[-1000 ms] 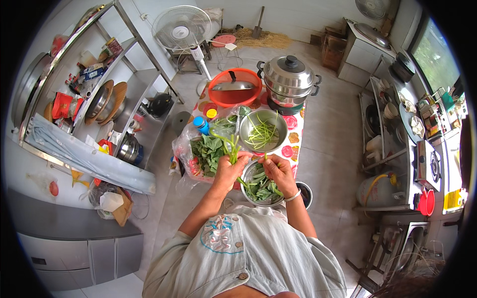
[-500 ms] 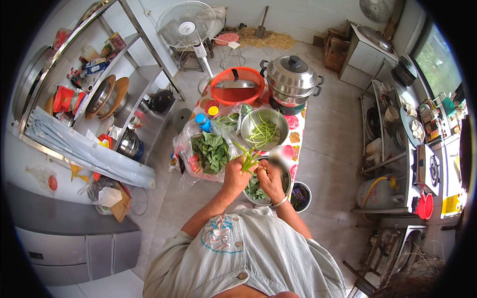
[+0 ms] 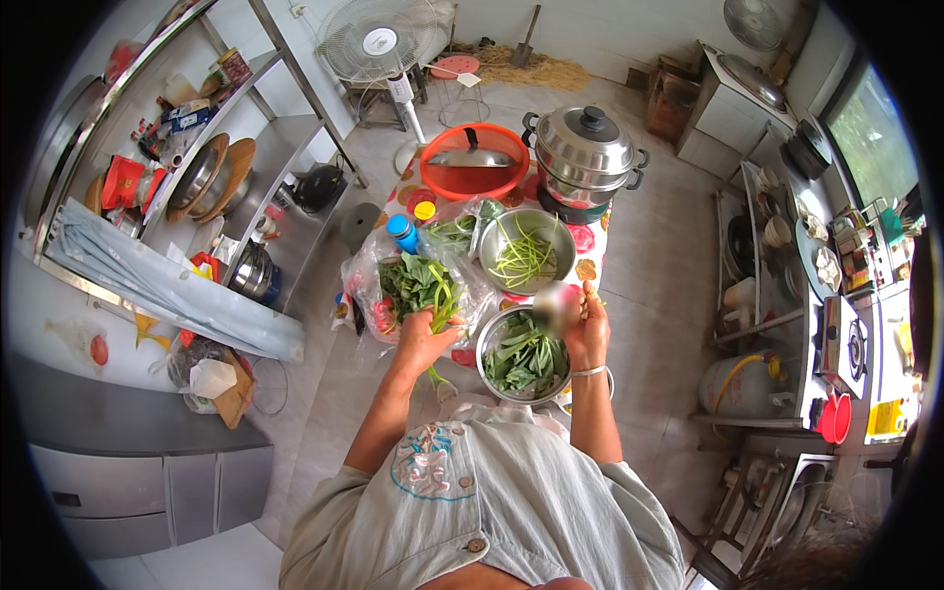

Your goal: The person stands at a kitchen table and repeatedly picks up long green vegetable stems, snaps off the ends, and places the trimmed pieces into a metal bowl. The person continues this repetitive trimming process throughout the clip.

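Stalks of leafy greens point(image 3: 444, 303) stick out above and below my left hand point(image 3: 429, 339), which is closed round them beside the clear plastic bag point(image 3: 479, 297). More dark leafy greens point(image 3: 401, 285) lie in that bag. My right hand point(image 3: 588, 334) is raised at the right edge of the lower metal basin point(image 3: 482, 372), fingers drawn together. Whatever it pinches is too small to make out, and a blurred patch covers the space beside it. Torn green leaves point(image 3: 526, 362) fill the basin. Behind it, a metal bowl point(image 3: 573, 265) holds peeled green stems point(image 3: 523, 258).
An orange plastic basin point(image 3: 433, 182) with a metal lid inside and a steel steamer pot point(image 3: 587, 152) stand at the table's far end. A blue-capped bottle point(image 3: 401, 231) is by the bag. A standing fan point(image 3: 379, 44) is beyond; metal shelves point(image 3: 285, 147) line the left.
My hands have moved apart from over the lower basin. The left went left toward the bag with the stalks; the right shifted right and rose. The lower basin's leaves now show more fully.
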A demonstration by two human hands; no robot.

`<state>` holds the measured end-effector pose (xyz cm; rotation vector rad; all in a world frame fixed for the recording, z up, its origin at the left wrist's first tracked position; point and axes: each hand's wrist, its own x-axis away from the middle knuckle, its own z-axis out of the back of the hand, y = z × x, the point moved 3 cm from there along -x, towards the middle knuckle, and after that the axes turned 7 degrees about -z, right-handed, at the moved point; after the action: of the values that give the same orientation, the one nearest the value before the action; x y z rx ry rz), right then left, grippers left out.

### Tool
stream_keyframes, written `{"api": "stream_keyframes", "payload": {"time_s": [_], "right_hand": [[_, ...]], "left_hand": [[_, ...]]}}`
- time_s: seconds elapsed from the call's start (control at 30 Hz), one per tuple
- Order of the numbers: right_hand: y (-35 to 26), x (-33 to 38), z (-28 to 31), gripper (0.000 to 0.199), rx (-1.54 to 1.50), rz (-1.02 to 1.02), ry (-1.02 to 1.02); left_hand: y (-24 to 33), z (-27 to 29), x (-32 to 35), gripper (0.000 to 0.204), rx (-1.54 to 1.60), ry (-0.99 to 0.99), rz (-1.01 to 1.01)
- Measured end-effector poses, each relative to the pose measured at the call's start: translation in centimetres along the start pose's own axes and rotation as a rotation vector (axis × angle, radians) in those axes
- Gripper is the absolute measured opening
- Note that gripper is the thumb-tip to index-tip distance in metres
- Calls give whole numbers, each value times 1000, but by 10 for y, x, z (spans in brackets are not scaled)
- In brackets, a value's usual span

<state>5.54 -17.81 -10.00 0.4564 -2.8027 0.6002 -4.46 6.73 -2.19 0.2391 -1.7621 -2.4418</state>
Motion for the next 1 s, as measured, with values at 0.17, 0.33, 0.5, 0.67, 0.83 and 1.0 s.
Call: {"api": "stream_keyframes", "payload": {"time_s": [0.17,0.33,0.5,0.67,0.83,1.0], "right_hand": [[35,-39,22,10,-4,-138,212],[35,-154,29,20,35,0,110],[31,-248,111,40,1071,-6,575],[94,-208,153,44,863,-59,498],[75,-148,137,30,372,-181,356],[61,-76,140,9,337,-249,180]], "left_hand": [[-19,29,-2,10,-82,68,33],[-14,33,3,17,382,-91,293],[-5,38,-1,19,515,-233,180],[-15,57,-1,18,374,-188,188],[-23,34,-13,16,424,-246,249],[-17,0,-25,20,321,-395,197]]}}
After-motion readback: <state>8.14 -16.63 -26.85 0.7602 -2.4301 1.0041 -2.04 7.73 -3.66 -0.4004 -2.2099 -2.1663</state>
